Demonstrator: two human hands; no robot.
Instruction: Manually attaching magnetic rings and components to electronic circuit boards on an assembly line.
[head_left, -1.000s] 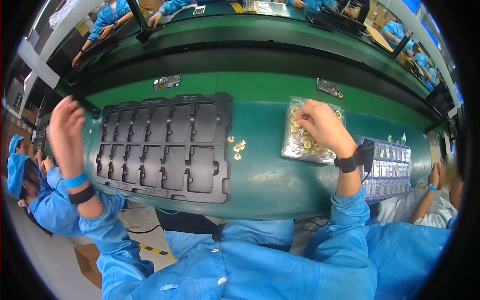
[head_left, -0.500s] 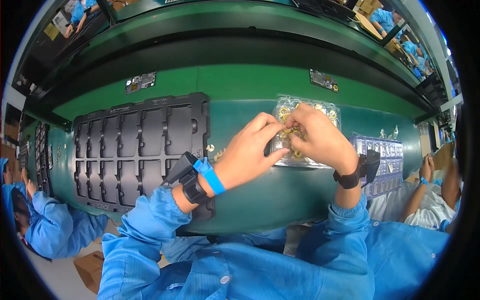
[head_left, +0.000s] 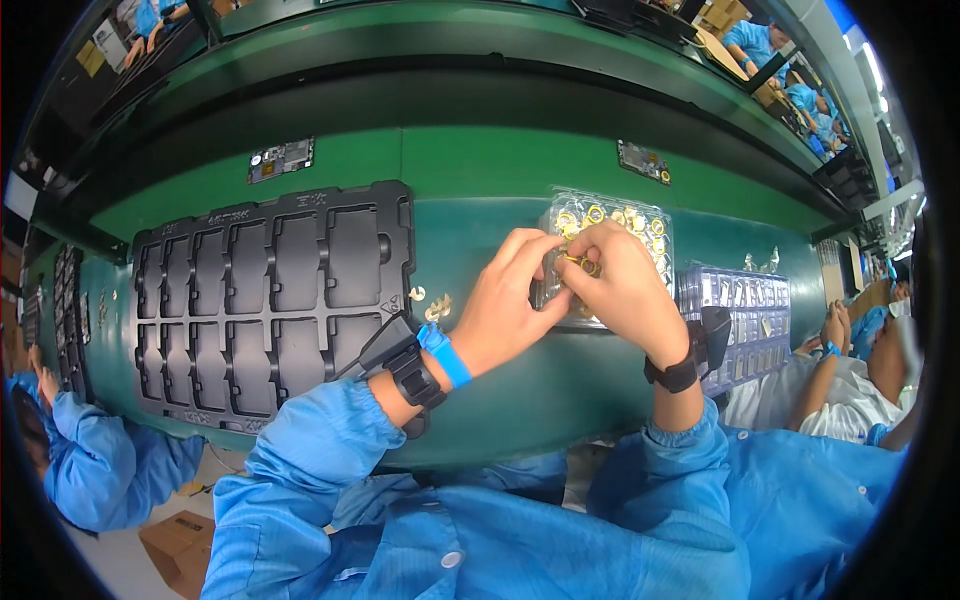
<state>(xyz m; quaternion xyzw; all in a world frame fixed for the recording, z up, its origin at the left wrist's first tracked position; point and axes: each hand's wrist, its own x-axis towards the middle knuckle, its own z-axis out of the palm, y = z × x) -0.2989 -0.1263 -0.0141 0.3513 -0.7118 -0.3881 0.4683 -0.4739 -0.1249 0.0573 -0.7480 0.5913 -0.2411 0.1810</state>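
Note:
A clear plastic tray holds many small yellow ring-shaped parts, some with pale film on them. Over the tray's near left part, my right hand is closed, thumb and fingers pinching a small yellow ring-shaped part. Close against it on the left, my left hand curves at the tray's left edge, thumb and forefinger apart. Nothing shows in its grasp, though the right fingers cover part of the gap. Both wrists carry black strapped devices, and a blue band circles the left one.
Left stands a large black tray with rectangular pockets. Small pale scraps lie beside it. Two circuit boards rest along the back ledge. A purple-tinted clear tray stands right. Co-workers sit on both sides.
My left forefinger has drawn away from the right fingertips. My right hand has shifted slightly left and down over the parts. The whole view has moved a little.

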